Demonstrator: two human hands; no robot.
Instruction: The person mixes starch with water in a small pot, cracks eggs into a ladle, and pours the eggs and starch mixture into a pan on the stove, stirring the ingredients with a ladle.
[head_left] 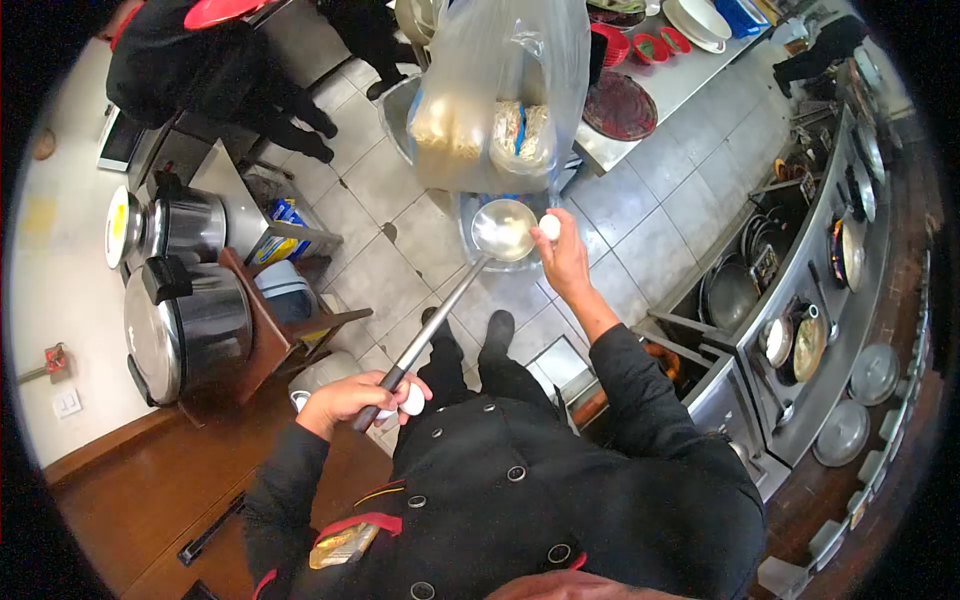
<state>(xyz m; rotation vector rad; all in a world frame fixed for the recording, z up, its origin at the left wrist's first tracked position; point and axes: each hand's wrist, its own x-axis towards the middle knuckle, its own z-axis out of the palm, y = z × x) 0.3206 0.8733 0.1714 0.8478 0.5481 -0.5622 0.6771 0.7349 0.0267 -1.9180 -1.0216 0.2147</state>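
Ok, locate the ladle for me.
In the head view, the ladle slants across the centre, from the left hand up to its bowl beside the egg in the right hand.

From my end I see a white near egg (412, 400) and an equally white far egg (550, 227). The ladle (440, 319) reads silver to me, its grip (367, 417) black. I make out a black jacket (480, 520) with red trim (385, 522), far red bowls (650, 48) and a dark red tray (620, 106). On the left I get silver pots (215, 322) with black handles (165, 280); the floor (385, 270) shows me a pale grey grid.
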